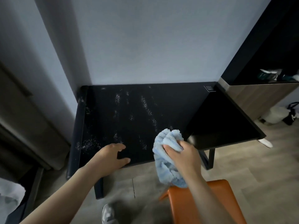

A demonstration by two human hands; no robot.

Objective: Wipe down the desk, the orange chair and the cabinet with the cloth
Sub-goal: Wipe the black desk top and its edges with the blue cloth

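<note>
Over the orange chair [179,207], your right hand [184,157] grips the cloth [168,138] and your left hand [110,157] rests open on the table [218,120], so sweep the white specks [145,104] inward with overlapping strokes.

The black desk [178,109] stands against the wall, its top streaked with white specks [144,103] that run from twelve o'clock down to about eight. A small label [209,88] sits at the two o'clock corner. At five o'clock a pale blue cloth [166,139] lies bunched on the top, gripped by the right hand [184,156], with its tail hanging off the near edge. The left hand [111,156] rests at seven o'clock
</note>
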